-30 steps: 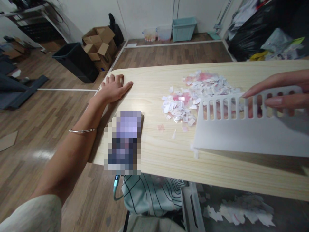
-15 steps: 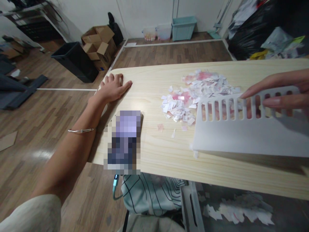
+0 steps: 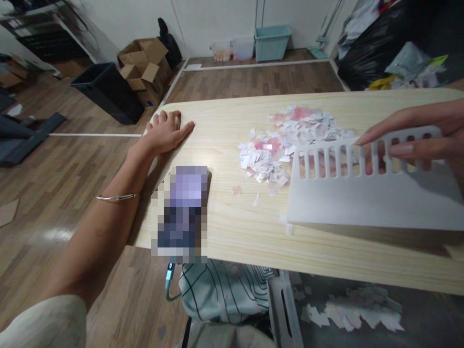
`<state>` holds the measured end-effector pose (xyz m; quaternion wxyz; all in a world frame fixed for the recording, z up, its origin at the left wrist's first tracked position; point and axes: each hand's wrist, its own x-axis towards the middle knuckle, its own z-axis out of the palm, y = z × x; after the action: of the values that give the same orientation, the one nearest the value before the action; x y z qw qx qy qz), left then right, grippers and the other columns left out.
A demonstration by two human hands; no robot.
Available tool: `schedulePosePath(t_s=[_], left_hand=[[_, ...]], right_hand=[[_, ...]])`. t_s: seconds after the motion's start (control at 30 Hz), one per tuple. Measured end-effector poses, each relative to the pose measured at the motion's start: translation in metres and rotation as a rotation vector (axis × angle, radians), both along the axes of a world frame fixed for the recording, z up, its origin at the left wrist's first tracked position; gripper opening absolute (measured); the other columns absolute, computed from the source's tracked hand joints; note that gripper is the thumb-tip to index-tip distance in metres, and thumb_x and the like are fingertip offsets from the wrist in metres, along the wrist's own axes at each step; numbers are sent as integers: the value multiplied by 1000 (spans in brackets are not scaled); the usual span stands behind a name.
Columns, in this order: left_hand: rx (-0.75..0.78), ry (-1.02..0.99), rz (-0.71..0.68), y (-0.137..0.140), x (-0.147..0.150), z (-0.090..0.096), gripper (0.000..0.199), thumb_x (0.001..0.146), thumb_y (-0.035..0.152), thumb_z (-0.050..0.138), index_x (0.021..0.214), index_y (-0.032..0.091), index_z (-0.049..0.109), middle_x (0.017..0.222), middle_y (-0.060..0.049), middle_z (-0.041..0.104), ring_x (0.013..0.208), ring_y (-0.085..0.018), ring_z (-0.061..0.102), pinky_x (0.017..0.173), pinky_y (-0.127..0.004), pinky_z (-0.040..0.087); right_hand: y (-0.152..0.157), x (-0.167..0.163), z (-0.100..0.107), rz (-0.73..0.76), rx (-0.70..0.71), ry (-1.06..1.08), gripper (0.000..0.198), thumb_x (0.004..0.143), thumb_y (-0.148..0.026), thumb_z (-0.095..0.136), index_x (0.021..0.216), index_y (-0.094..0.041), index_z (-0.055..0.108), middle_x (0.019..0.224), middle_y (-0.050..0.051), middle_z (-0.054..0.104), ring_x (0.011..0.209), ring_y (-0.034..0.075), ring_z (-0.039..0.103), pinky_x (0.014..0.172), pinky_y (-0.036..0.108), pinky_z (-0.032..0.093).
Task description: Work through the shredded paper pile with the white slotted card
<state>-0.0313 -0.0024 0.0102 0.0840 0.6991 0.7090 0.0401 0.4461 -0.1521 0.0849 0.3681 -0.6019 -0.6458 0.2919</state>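
Observation:
My left hand [image 3: 165, 128] rests on the far left edge of the pale wooden table [image 3: 232, 232], fingers spread and nothing held. My right hand [image 3: 416, 135] grips a white plastic panel [image 3: 369, 203] by its slotted upper edge, with fingertips showing through the slots. The panel leans over the table, its lower left corner near the surface. Just behind and left of it lies a heap of small white and pink paper scraps [image 3: 304, 130], partly hidden by the panel. Between my hands lies a phone-like device [image 3: 186, 208], blurred out, with a teal cable [image 3: 169, 278] at its near end.
Below the table's front edge, a grey drawer or tray [image 3: 286, 309] holds more paper scraps [image 3: 355, 309], beside a teal patterned cloth [image 3: 224, 290]. Past the table stand a black bin [image 3: 108, 92], cardboard boxes [image 3: 145, 63], a teal tub [image 3: 272, 43] and black bags [image 3: 373, 48].
The whole view has shifted slightly. The white panel, still in my right hand, has moved a little left relative to the scraps. My left hand stays in place on the table.

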Motion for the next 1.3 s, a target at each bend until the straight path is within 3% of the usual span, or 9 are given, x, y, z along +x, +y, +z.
schedulePosePath(t_s=[0.3,0.4,0.5,0.7,0.8,0.9,1.07,1.17,1.3], left_hand=[[-15,16,2,0,3,2,109,119,84,37,196,8,48,209,-36,41,199,-57,33,161,-78,28],[-6,22,9,1,2,0,107,120,84,36,195,9,49,208,-36,42,198,-56,35,160,-77,29],[-4,27,21,1,2,0,108,120,88,35,196,13,50,208,-33,43,198,-54,35,161,-74,29],[-11,11,3,0,2,2,107,120,81,38,196,7,48,208,-37,41,198,-58,35,161,-76,27],[2,-12,16,4,-1,-2,106,120,85,39,197,13,50,208,-30,45,196,-57,35,161,-73,26],[12,-23,15,7,-5,-5,108,117,91,40,197,20,52,207,-25,48,196,-59,34,160,-76,26],[2,7,7,1,0,0,107,119,84,39,197,12,51,209,-33,43,197,-55,37,160,-76,29],[-2,6,7,-2,3,3,106,120,84,38,197,11,50,208,-32,43,197,-53,36,161,-74,28],[1,-4,4,7,-5,-4,108,119,87,39,197,13,51,206,-30,47,197,-56,34,161,-77,26]], right_hand=[[10,5,3,77,-41,-2,91,64,-115,105,75,-27,86,79,5,80,79,21,69,75,50,42],[14,11,1,118,-66,-30,89,73,-115,101,78,-27,86,71,2,74,67,16,61,70,46,37],[17,13,-7,155,-47,-26,70,87,-96,105,81,-28,88,75,3,79,65,16,59,66,44,37],[22,0,-25,257,46,42,12,88,-43,98,92,-31,99,90,3,90,78,23,78,73,42,56],[21,-2,-28,276,38,74,16,89,-36,94,101,-32,104,93,4,92,80,24,83,72,40,60],[20,0,-29,297,4,102,16,89,-36,96,102,-33,105,84,3,90,66,22,76,60,37,52],[16,-5,-25,265,-37,141,11,87,-42,102,92,-32,101,74,2,84,62,20,72,60,39,50],[10,-12,-20,163,-5,136,20,89,-47,104,87,-28,96,74,2,82,64,18,68,66,42,49],[3,-11,-14,28,59,17,47,99,-70,103,89,-26,91,76,4,77,64,17,59,63,44,30]])
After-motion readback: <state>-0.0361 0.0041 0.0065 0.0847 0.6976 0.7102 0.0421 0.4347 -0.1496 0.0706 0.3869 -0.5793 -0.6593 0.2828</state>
